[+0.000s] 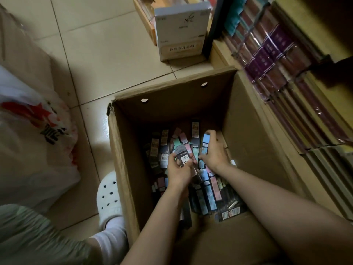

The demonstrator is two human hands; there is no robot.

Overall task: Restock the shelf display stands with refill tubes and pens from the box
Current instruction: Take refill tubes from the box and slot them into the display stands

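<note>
An open brown cardboard box (pixel 126 169) stands on the tiled floor, its bottom covered with several flat refill tube packs (pixel 210 197) in blue, pink, green and dark colours. Both my hands reach down into it. My left hand (pixel 179 172) grips a small bunch of packs, the top one grey (pixel 183 156) with a "0.7" label. My right hand (pixel 213 152) is closed around a light blue refill pack (pixel 206 142) that stands up out of the pile. No pens can be told apart from the packs.
A shelf with wrapped bundles of stock (pixel 277 54) runs along the right. A white box (pixel 180 29) stands on the floor beyond the carton. A white plastic bag (pixel 32 142) lies at left, and my white clog (pixel 108 197) is beside the carton.
</note>
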